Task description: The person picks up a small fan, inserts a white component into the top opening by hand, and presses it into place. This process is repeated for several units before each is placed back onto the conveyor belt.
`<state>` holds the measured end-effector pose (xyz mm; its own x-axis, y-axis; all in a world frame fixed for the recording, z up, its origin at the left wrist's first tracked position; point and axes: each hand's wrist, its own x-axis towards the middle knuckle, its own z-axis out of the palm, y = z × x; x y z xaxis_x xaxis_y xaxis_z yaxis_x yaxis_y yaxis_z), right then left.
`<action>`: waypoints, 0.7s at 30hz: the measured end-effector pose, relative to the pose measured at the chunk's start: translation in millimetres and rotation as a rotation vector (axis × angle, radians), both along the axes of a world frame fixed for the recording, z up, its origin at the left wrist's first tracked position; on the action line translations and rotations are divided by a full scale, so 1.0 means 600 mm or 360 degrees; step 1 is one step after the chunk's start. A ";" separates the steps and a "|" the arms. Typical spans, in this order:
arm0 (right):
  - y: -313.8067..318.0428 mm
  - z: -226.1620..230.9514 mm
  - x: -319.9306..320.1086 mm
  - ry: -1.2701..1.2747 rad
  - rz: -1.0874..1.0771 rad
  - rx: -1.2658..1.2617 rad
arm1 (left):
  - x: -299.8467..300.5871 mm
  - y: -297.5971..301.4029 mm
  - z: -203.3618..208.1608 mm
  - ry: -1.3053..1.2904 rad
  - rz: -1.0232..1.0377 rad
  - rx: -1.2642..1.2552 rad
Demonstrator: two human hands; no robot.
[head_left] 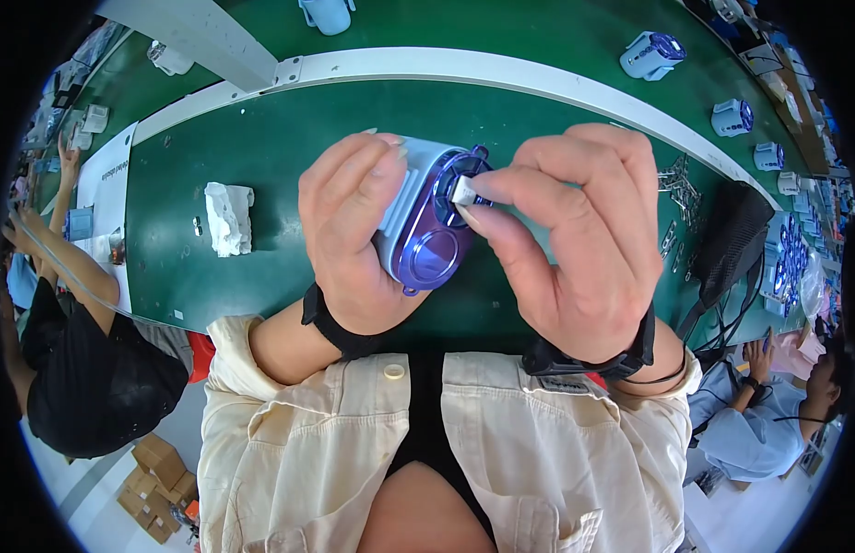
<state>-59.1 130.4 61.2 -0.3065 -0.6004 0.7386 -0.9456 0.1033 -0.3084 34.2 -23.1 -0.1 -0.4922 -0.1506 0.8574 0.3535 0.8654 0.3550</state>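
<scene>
My left hand [349,230] is wrapped round a light blue plastic housing with a glossy purple-blue front [427,253], holding it tilted above the green table. That front carries a dark ring at its upper end and a round disc lower down. Thumb and forefinger of my right hand [579,235] pinch a small white block [464,191] at the dark ring. Whether the block sits inside the ring or only touches it, I cannot tell.
A crumpled white wrapper [229,218] and tiny metal parts [198,226] lie left. Loose metal pieces [681,189] and a black mesh pouch [730,240] lie right. A white rail [427,63] crosses behind; similar housings [653,57] stand beyond. Co-workers sit left [105,378] and right [754,429].
</scene>
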 end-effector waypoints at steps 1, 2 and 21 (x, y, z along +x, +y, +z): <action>0.000 -0.002 -0.001 -0.0009 0.0008 -0.0016 | 0.003 -0.002 0.002 -0.0051 -0.0001 -0.0046; 0.000 -0.004 -0.002 -0.0017 0.0016 -0.0031 | 0.004 -0.003 0.004 -0.0103 -0.0001 -0.0092; -0.003 -0.005 0.013 -0.0279 -0.0049 -0.0028 | -0.007 0.000 -0.003 -0.0027 0.0047 -0.0043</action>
